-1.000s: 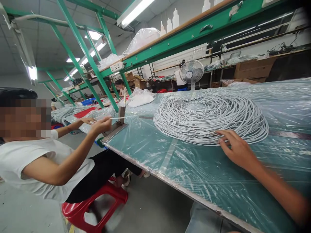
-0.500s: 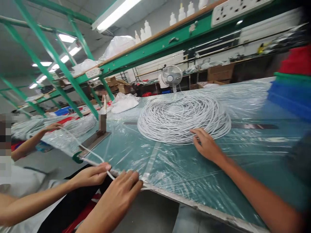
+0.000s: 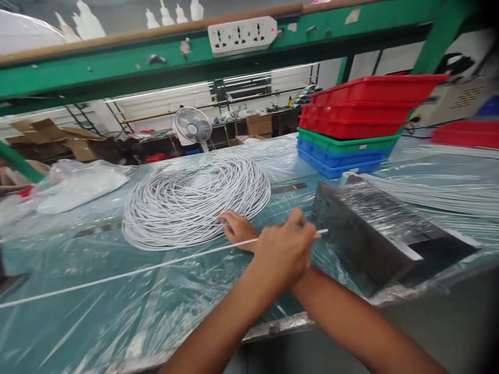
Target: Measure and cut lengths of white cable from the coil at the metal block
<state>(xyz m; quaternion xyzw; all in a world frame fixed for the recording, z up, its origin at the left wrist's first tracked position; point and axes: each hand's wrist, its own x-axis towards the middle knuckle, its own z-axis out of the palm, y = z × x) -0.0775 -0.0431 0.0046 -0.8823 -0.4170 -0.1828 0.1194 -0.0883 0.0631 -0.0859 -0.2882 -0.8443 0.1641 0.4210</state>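
Left hand [image 3: 284,252] pinches white cable [image 3: 195,256], likely to stretch it, so should squeeze tight; right hand [image 3: 240,232], fingers [image 3: 231,214] apart, touches the coil [image 3: 195,205].

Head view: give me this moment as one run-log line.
left hand: grips white cable near one end | cable: runs leftward above table | right hand: at near edge of white coil

Left hand [image 3: 286,248] gripping white cable [image 3: 156,266], right hand [image 3: 238,231] at edge of large coil [image 3: 179,221], stacked bins [image 3: 353,115] beyond
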